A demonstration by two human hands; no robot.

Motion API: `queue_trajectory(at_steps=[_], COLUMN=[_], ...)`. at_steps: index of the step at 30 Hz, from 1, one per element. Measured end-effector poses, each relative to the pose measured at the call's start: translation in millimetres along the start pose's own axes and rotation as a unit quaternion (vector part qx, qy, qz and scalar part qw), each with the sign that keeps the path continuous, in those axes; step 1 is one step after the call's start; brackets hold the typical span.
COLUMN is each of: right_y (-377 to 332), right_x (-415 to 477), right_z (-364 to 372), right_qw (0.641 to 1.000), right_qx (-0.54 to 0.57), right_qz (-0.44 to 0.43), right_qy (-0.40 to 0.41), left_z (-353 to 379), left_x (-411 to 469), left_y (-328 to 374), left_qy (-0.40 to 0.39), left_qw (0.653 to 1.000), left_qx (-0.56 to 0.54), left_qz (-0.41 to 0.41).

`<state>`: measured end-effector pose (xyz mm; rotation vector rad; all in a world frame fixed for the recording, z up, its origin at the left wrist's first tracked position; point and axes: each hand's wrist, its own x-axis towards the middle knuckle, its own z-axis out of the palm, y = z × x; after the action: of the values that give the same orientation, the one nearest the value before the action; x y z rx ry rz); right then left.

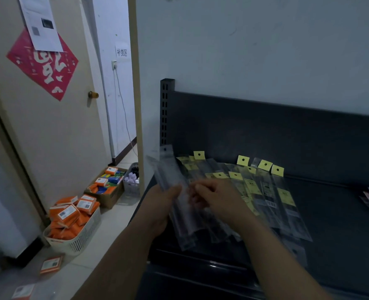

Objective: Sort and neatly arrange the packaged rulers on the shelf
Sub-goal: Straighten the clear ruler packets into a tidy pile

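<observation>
Two bare hands sort packaged rulers at a dark metal shelf (331, 213).
The left hand (162, 202) grips a bundle of long clear plastic ruler packets (168, 169), held tilted above the shelf's left front corner. The right hand (216, 200) has its fingers curled against the bundle; blur hides whether they pinch a packet. Behind the hands, more clear ruler packets with yellow hang tabs (266, 191) lie fanned flat on the shelf. On the floor to the left stands a white slatted basket of orange boxes (81, 241).

On your left, a white basket (83, 239) brims with orange boxes (67, 215); red paper (42, 66) hangs on the door (71, 137).
</observation>
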<state>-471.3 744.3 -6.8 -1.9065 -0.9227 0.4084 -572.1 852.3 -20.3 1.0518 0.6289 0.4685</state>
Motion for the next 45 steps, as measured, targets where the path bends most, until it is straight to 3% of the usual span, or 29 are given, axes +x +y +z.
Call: queue_trajectory(at_steps=[2,4,9,12,15,21,26,28,33,36,39,45], right_y=[11.9,19.7,20.8,20.2,25.4,29.5,22.1,13.9,6.1,9.8,16.3,13.9], right_x=[7.1,10.1,13.5,14.3,14.4,13.6,7.7,1.9,-10.5,-11.3,-9.4,-9.6], right_z=[-9.5,-14.9,-7.6,-12.7,-18.8,-34.8,-37.9,-35.8,-32.5,-31.9,-30.0,-27.7], right_qw=[0.986,0.964,0.923,0.935,0.972,0.98,0.982,0.987,0.993,0.988,0.991,0.997], right_qx=[-0.157,-0.262,-0.384,-0.353,-0.227,-0.079,0.105,0.099,-0.058,-0.067,-0.049,-0.004], right_qz=[-0.03,-0.014,-0.012,0.004,0.038,0.071,0.081,0.032,-0.095,-0.14,-0.123,-0.077], right_qy=[0.054,0.031,0.002,0.014,0.046,0.168,0.134,0.119,0.03,0.003,-0.016,-0.022], left_z=[-6.3,-11.7,-10.6,-11.7,-11.7,-6.3,13.3,23.6,35.5,35.7,32.8,32.7], left_x=[2.1,3.2,2.1,1.0,1.0,3.9,8.4,7.9,8.6,7.5,8.7,6.5], left_y=[2.3,3.7,2.4,3.5,4.6,5.3,6.0,7.3,10.4,9.4,7.9,12.4], left_qy=[0.014,0.019,0.009,0.0,0.006,0.016,-0.026,-0.048,-0.066,-0.058,-0.035,-0.062], left_qw=[1.0,1.0,1.0,1.0,1.0,0.998,0.997,0.998,0.996,0.998,0.999,0.994], left_qx=[-0.024,-0.017,0.021,0.013,-0.002,-0.047,-0.063,-0.051,-0.059,-0.02,0.008,-0.087], left_qz=[-0.008,-0.015,-0.008,-0.016,-0.025,-0.043,-0.018,-0.001,0.016,0.02,0.019,-0.025])
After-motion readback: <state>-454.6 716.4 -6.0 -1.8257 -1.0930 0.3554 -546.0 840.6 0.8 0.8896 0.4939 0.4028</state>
